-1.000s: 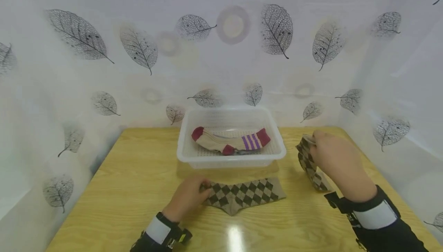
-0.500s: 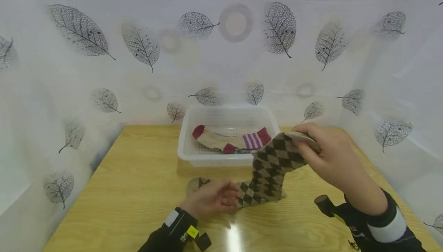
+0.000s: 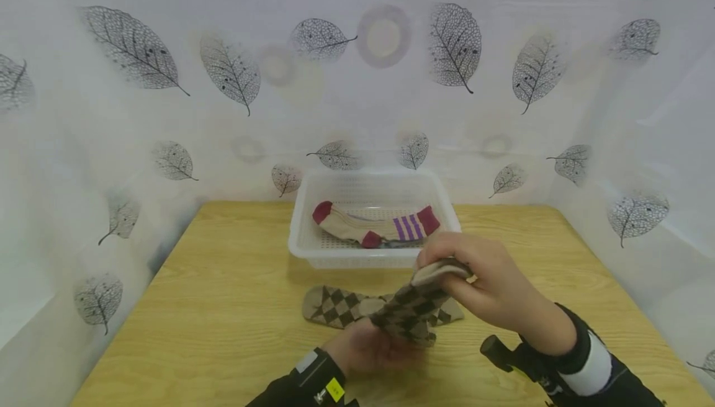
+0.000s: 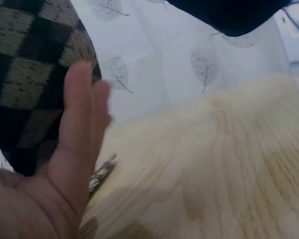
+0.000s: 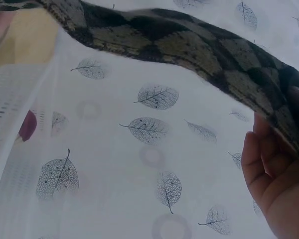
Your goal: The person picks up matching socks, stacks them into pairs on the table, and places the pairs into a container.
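Observation:
My right hand (image 3: 497, 286) grips a brown-and-dark argyle sock (image 3: 410, 308) by its pale cuff, above the table. In the right wrist view the held sock (image 5: 169, 40) stretches sideways from the fingers (image 5: 256, 167). Below it, my left hand (image 3: 368, 345) lies palm up against the sock's lower part. The left wrist view shows the left hand (image 4: 65, 169) with straight fingers beside the checked fabric. A matching argyle sock (image 3: 335, 306) lies flat on the table behind, its middle partly covered by the held sock.
A white plastic basket (image 3: 357, 254) stands at the back of the wooden table (image 3: 223, 270). Inside it lies a beige sock (image 3: 349, 227) with dark red toe, heel and cuff and purple stripes. A leaf-print curtain (image 3: 251, 134) encloses the table's back and sides.
My right hand has carried the argyle sock from the right side leftward over the lying one. The left hand has let go of the lying sock's toe and moved right, beneath the held sock.

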Demonstrator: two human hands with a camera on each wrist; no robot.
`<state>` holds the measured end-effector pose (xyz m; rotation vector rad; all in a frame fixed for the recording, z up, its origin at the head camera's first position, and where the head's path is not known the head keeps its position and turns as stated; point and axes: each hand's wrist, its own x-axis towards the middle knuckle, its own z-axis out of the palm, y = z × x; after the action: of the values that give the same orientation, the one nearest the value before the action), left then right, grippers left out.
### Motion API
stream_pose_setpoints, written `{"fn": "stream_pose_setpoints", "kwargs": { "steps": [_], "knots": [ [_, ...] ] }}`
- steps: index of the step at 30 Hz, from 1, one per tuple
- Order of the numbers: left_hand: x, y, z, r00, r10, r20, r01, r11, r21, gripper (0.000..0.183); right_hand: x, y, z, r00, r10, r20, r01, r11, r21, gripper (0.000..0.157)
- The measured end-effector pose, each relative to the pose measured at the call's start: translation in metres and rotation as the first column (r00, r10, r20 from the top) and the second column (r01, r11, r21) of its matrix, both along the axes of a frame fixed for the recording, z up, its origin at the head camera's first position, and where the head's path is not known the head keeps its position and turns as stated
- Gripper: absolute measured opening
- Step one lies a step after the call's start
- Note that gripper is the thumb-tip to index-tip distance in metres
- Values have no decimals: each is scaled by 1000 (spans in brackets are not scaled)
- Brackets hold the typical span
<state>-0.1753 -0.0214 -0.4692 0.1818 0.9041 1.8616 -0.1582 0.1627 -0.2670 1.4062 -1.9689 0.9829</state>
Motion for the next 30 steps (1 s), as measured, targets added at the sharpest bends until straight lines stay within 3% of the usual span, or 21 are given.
{"fn": "stream_pose_setpoints", "kwargs": {
  "steps": [3, 5, 7, 10, 13, 14, 17, 19, 22, 24, 30],
  "knots": [
    [-2, -7, 3, 990, 142, 27, -142, 989, 34, 20, -2, 2, -1, 997, 62, -41, -62, 998, -9, 17],
    [-6, -14, 7, 962, 269, 55, -272, 961, 57, 17, -4, 7, -2, 995, 82, -62, -83, 997, -9, 17],
    [-9, -24, 13, 912, 404, 72, -407, 913, 30, 15, -6, 16, -4, 995, 65, -77, -65, 998, -1, 19],
    [-15, -43, 24, 801, 593, 87, -596, 803, 17, 15, -11, 33, -11, 996, 17, -88, -15, 1000, 26, 24],
    [-18, -64, 37, 714, 697, 66, -700, 714, 25, 11, -15, 51, -22, 996, -28, -81, 37, 993, 109, 22],
    [-18, -70, 42, 691, 721, 50, -723, 690, 29, 10, -16, 56, -28, 997, -35, -75, 46, 988, 147, 20],
    [-18, -85, 57, 652, 758, 7, -756, 649, 78, 12, -17, 61, -48, 995, -83, -47, 92, 956, 279, 31],
    [-17, -90, 66, 642, 766, -29, -760, 641, 108, 12, -18, 58, -64, 990, -137, -31, 139, 922, 361, 37],
    [-16, -92, 76, 648, 755, -98, -742, 655, 142, 14, -19, 49, -91, 979, -204, -10, 187, 875, 447, 34],
    [-14, -90, 80, 649, 745, -155, -733, 667, 133, 16, -21, 42, -109, 976, -219, -6, 195, 859, 474, 33],
    [-5, -77, 79, 639, 665, -386, -736, 674, -58, 25, -25, 25, -151, 982, -184, -36, 177, 847, 502, 29]
  ]
}}
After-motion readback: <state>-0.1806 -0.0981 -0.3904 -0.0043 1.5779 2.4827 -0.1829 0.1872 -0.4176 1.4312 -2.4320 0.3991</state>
